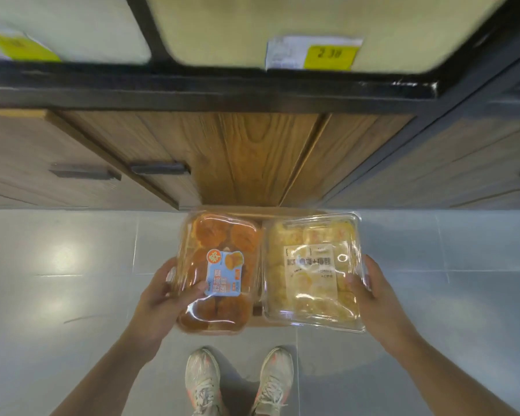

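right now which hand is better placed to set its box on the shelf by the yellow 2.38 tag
Right, probably. The right hand grips the pale-pastry clamshell box below the yellow 2.38 tag; the left hand and its brown-pastry box sit farther left.

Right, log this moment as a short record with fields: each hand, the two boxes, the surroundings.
left hand: the left hand grips the left side of the orange pastry box, thumb on the lid beside its blue label
right hand: the right hand grips the right side of the yellow pastry box, thumb on the lid
boxes: clear plastic, lids shut, held side by side above the floor
surroundings: wooden cabinet ahead, yellow price tag above it, grey tiled floor, pale shoes below
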`<action>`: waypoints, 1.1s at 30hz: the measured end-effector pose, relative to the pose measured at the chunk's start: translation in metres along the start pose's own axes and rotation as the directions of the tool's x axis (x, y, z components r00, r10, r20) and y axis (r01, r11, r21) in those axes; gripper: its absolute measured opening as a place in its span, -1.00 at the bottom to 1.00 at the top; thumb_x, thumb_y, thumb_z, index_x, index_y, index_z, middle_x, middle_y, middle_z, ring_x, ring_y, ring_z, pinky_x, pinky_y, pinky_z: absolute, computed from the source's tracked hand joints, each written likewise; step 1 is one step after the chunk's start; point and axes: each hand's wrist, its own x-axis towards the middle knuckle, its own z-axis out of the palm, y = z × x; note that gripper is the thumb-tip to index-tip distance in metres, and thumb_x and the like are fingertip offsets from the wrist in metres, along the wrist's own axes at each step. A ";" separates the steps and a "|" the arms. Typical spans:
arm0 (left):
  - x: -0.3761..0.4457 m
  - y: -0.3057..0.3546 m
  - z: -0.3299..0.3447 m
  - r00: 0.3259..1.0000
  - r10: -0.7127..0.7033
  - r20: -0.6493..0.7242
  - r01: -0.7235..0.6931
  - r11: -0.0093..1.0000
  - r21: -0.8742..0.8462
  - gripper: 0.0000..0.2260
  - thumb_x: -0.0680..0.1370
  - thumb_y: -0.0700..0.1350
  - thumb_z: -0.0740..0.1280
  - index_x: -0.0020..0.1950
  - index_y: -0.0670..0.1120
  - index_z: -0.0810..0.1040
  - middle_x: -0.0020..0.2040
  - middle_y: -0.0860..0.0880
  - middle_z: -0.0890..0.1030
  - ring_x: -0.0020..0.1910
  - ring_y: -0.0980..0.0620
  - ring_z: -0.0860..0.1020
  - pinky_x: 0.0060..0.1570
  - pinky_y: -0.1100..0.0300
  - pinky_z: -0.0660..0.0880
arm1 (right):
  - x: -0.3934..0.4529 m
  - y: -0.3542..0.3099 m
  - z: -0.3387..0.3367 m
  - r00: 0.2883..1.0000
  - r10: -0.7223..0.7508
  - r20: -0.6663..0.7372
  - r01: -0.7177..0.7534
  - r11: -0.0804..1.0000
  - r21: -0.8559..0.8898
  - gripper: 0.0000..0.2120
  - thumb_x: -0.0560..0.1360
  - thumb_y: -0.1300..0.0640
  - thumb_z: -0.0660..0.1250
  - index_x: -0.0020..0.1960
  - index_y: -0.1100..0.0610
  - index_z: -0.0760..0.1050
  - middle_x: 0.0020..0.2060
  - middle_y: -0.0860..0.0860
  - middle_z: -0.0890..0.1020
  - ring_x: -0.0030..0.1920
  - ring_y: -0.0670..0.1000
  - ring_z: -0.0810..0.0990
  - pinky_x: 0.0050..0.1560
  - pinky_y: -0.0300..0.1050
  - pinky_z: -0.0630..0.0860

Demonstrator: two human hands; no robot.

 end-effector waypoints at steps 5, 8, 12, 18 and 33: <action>-0.110 0.094 -0.047 0.992 0.060 -0.113 -0.065 0.997 -0.044 -0.50 0.40 -0.01 0.58 0.31 0.22 0.54 0.05 0.06 0.75 -0.01 0.03 0.74 -0.15 0.12 0.68 | -0.069 -0.115 -0.041 0.992 -0.123 0.039 0.121 0.991 0.059 -0.60 0.67 0.15 0.23 0.41 -0.23 0.40 0.15 -0.33 0.64 0.15 -0.29 0.61 0.15 -0.21 0.54; -0.188 0.146 -0.078 0.972 0.097 -0.214 -0.114 0.991 -0.070 -0.36 0.29 0.06 0.68 0.30 0.29 0.51 0.03 0.05 0.75 0.01 0.00 0.73 -0.11 0.10 0.66 | -0.119 -0.185 -0.053 0.973 -0.217 0.080 0.210 0.973 0.091 -0.57 0.63 0.12 0.26 0.38 -0.32 0.41 0.17 -0.42 0.60 0.19 -0.36 0.57 0.12 -0.46 0.48; -0.295 0.199 -0.111 0.928 0.192 -0.320 -0.235 0.967 -0.102 0.01 -0.02 0.28 0.69 0.42 0.24 0.46 0.08 -0.04 0.74 0.04 -0.09 0.72 -0.02 -0.05 0.67 | -0.183 -0.274 -0.058 0.907 -0.378 0.184 0.353 0.922 0.157 -0.57 0.63 0.12 0.25 0.38 -0.31 0.42 0.25 -0.38 0.57 0.17 -0.44 0.52 0.10 -0.51 0.45; -0.457 0.220 -0.134 0.796 0.265 -0.544 -0.426 0.884 -0.194 -0.13 0.17 0.15 0.67 0.45 0.16 0.48 0.16 -0.16 0.71 0.08 -0.20 0.71 0.20 -0.24 0.58 | -0.269 -0.393 -0.050 0.718 -0.556 0.420 0.517 0.829 0.213 -0.61 0.69 0.12 0.20 0.44 -0.24 0.39 0.17 -0.31 0.65 0.15 -0.29 0.62 0.04 -0.24 0.57; -0.829 0.069 -0.102 0.264 -0.047 -0.963 -0.686 0.693 -0.221 -0.29 0.20 0.06 0.71 0.30 0.06 0.58 0.05 -0.11 0.75 -0.01 -0.19 0.74 -0.03 -0.11 0.68 | -0.548 -0.501 0.065 0.100 -0.608 0.788 0.676 0.622 0.395 -0.61 0.68 0.18 0.22 0.47 -0.05 0.37 0.09 -0.17 0.70 0.01 -0.18 0.70 -0.15 -0.27 0.63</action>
